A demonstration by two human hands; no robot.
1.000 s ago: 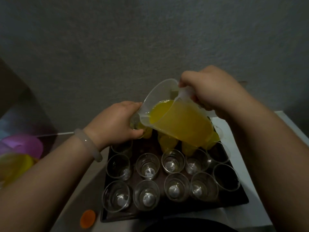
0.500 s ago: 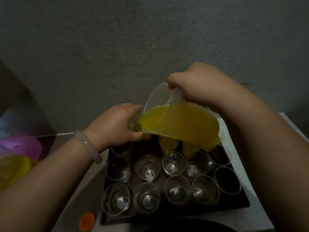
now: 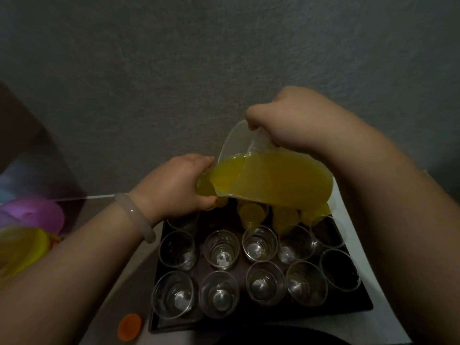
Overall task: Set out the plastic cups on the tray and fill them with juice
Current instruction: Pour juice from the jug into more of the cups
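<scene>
Cups [image 3: 221,249] stand in rows on the dark tray [image 3: 336,307]: the near ones empty, the far ones yellow with juice and half hidden behind our tilted jug [image 3: 273,180]. Our right grip [image 3: 293,120] clasps its handle; our left grip [image 3: 179,188] curls round a yellow cup [image 3: 206,189] at the spout.

The clear jug [image 3: 271,178] holds yellow-orange juice [image 3: 224,173]. The held cup [image 3: 205,191] and back-row cups [image 3: 251,212] show the same yellow, while the other cups [image 3: 221,250] are colourless on a dark brown-black tray [image 3: 323,310]. The tabletop [image 3: 348,230] is white, the wall [image 3: 174,58] mottled grey, the bangle [image 3: 137,220] milky grey, the cap [image 3: 130,326] orange, and the plastic pieces at left purple [image 3: 37,215] and yellow [image 3: 20,247].
</scene>
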